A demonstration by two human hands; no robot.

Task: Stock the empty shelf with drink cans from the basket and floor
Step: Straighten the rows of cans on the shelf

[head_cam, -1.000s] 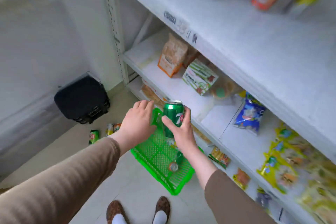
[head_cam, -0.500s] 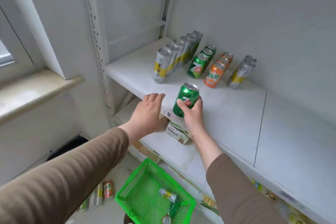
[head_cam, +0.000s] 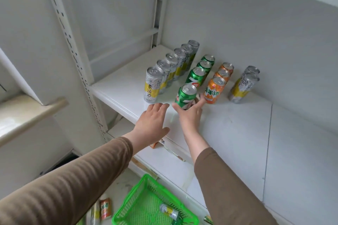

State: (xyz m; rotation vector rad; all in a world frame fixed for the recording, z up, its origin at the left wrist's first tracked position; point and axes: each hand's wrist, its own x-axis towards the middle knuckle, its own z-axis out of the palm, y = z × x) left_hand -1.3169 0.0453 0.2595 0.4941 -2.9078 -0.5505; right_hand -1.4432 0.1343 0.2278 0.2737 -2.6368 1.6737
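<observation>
Green can (head_cam: 185,96) gripped between right hand (head_cam: 190,117) fingers (head_cam: 201,101).

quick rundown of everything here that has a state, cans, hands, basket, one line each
green can: gripped by the right hand, tilted, at the front of the green row
right hand: curled round the green can
left hand: open, flat on the shelf edge
shelf: part stocked, four rows of upright cans at its left end
green basket: on the floor, a silver and yellow can lying on its side inside
orange can: on the floor beside the basket
</observation>
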